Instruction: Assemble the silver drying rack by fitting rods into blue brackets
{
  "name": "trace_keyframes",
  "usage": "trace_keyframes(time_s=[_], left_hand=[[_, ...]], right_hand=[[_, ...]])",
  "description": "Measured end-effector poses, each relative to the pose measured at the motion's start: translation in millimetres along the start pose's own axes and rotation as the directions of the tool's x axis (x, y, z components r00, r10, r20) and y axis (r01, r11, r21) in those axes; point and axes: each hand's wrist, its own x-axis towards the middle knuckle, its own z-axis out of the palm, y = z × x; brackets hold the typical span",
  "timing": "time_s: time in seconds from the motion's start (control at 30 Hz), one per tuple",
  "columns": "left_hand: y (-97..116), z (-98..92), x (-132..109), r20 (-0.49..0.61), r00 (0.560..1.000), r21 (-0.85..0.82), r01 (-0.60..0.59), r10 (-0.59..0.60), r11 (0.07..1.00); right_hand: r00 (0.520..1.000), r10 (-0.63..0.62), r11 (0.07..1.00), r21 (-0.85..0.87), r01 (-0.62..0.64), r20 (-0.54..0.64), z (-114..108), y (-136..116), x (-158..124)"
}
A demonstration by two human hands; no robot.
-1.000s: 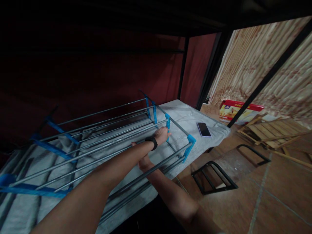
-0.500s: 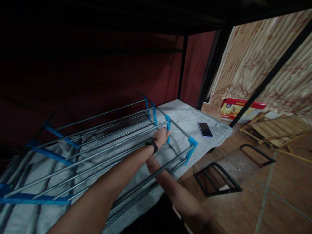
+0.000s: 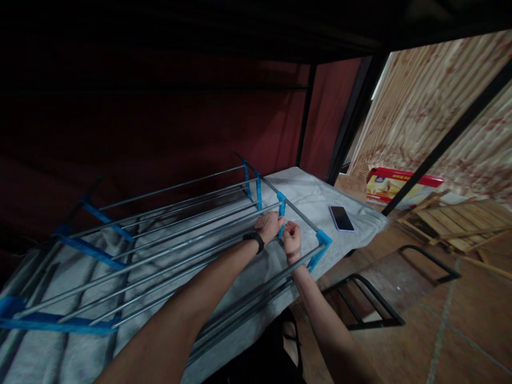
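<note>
A metal rack (image 3: 176, 248) of grey tubes with blue plastic brackets lies across a grey cloth-covered surface. My left hand (image 3: 270, 226), with a black watch on its wrist, is closed around a tube end beside a blue bracket (image 3: 282, 205) at the rack's right end. Just to the right of that bracket is my right hand (image 3: 292, 240), its fingers curled together at the bracket's lower part. Whatever it pinches is too small to make out. My right forearm passes under the rack's front tube (image 3: 264, 288).
A dark phone (image 3: 341, 218) rests on the grey cloth (image 3: 316, 186) to the right. Black posts (image 3: 306, 117) of a frame rise around the surface. On the tiled floor are a black metal frame piece (image 3: 372, 298), wooden slats (image 3: 464, 224) and a red-yellow box (image 3: 396, 186).
My right hand has moved from below my left wrist up and right to the blue bracket. My left hand stays at the tube end. The view has shifted slightly.
</note>
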Motion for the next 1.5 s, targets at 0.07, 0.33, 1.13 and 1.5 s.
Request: trace_keyframes(time_s=[0.07, 0.33, 1.13, 1.5], left_hand=[[0, -0.6, 0, -0.005, 1.0, 0.004, -0.012, 0.012, 1.0], [-3, 0.4, 3, 0.023, 0.999, -0.021, -0.042, 0.043, 0.999], [-8, 1.4, 11, 0.048, 0.999, -0.016, -0.007, 0.007, 1.0], [-7, -2.8, 10, 0.096, 0.995, -0.047, 0.009, -0.004, 0.999]], right_hand=[[0.993, -0.115, 0.987, -0.107, 0.117, 0.027, 1, 0, 9], [0.947, -0.258, 0.937, -0.188, 0.294, 0.192, 14, -11, 31], [0.939, -0.209, 0.903, -0.315, 0.292, 0.273, 9, -17, 42], [0.935, -0.215, 0.902, -0.308, 0.301, 0.283, 7, -18, 42]])
